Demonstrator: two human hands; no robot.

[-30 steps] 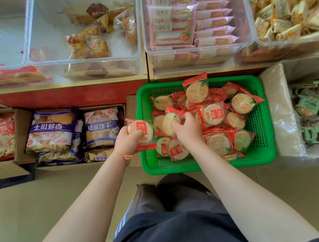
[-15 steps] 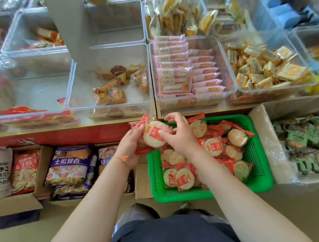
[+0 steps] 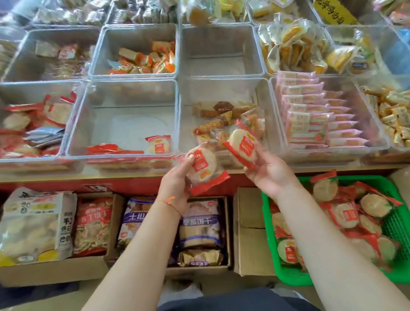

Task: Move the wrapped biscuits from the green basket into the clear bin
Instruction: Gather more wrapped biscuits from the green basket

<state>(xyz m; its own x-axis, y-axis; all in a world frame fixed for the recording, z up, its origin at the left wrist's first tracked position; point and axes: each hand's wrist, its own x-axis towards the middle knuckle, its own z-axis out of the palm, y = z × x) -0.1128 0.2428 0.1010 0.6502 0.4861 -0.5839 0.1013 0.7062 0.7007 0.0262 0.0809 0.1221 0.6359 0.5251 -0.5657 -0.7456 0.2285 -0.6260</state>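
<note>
**Two packets lifted, release pending**

Clear bin lies ahead-left of the fingers; green basket below-right. Left hand and right hand each grip a wrapped biscuit. Releasing early, probably, risks dropping into the neighbouring bin.

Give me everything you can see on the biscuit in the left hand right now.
The biscuit is a round, pale disc sealed in a clear wrapper with red crimped ends and a red label across its face. It is tilted, face toward the camera, held up in front of the shelf edge. The left hand grips it from its left side, the thumb over the top edge. It touches nothing else.
</note>
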